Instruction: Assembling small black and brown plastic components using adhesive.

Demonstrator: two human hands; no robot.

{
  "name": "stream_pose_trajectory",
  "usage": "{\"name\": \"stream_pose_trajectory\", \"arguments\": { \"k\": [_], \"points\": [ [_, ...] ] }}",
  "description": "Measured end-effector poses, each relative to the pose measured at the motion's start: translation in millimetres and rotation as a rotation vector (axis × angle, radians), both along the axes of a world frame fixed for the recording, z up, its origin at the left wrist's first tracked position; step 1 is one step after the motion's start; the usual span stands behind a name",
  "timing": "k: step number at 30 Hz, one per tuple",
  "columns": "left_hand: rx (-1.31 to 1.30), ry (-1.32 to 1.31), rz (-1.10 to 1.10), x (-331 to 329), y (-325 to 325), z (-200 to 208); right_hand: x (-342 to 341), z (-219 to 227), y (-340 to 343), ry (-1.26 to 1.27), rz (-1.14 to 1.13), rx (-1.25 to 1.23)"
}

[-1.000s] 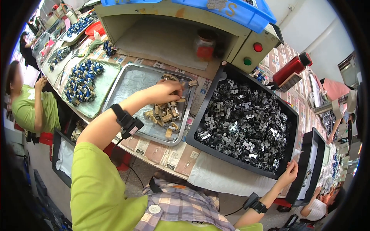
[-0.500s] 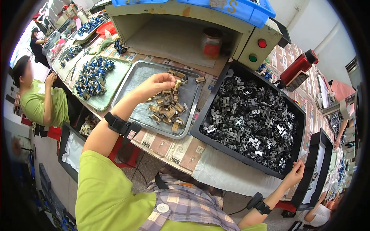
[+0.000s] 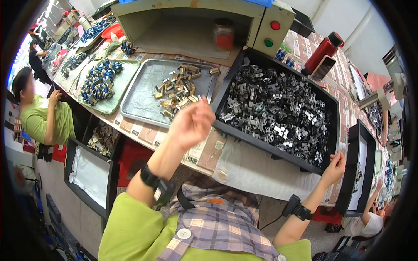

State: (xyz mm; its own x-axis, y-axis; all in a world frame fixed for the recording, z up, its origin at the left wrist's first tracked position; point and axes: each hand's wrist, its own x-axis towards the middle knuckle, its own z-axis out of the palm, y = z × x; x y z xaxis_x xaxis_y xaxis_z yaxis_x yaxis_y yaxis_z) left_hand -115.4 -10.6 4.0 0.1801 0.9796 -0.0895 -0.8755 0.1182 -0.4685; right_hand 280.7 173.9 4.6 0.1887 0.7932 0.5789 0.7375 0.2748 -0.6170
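Note:
My left hand (image 3: 193,124) is in the air between the metal tray (image 3: 126,106) and the large black tray (image 3: 257,134). Its fingers look curled together, slightly blurred, and whatever they hold is hidden. A pile of small brass-coloured metal parts (image 3: 178,89) lies in the metal tray, one of them apart near the right rim. Many small black and silver parts with round spoked pieces (image 3: 274,113) fill the black tray. Just off that tray's near right corner, my right hand (image 3: 334,169) has thumb and fingers pinched; anything in the pinch is too small to make out.
A green-lined tray of blue and metal parts (image 3: 102,80) lies to the left. Behind stands a beige open-fronted housing (image 3: 191,13) with red and green buttons. A red bottle (image 3: 322,52) and phone (image 3: 324,67) are at far right. A co-worker (image 3: 43,108) sits at left.
My left hand has left the brass-coloured parts and come nearer, to the right. My right hand stays pinched by the black tray's corner. The whole view has shifted a little.

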Motion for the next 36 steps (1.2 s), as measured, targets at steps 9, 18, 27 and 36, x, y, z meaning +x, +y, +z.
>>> {"name": "stream_pose_trajectory", "arguments": {
  "k": [9,18,27,36],
  "points": [
    [0.281,1.198,0.542,-5.3,-39.7,17.8,13.9,-4.9,-1.1,0.115,0.043,0.144],
    [0.823,1.944,-0.722,100.1,-48.7,-28.0,-29.0,-26.3,-178.6,-0.002,1.149,-0.556],
    [0.54,2.032,-0.965,90.4,-65.0,-48.7,-35.0,-138.4,-210.8,-0.227,1.046,-0.778],
    [0.583,1.763,-0.794,95.3,-49.6,-4.7,-49.7,-11.4,-182.3,0.037,1.181,-0.882]
  ]
}}
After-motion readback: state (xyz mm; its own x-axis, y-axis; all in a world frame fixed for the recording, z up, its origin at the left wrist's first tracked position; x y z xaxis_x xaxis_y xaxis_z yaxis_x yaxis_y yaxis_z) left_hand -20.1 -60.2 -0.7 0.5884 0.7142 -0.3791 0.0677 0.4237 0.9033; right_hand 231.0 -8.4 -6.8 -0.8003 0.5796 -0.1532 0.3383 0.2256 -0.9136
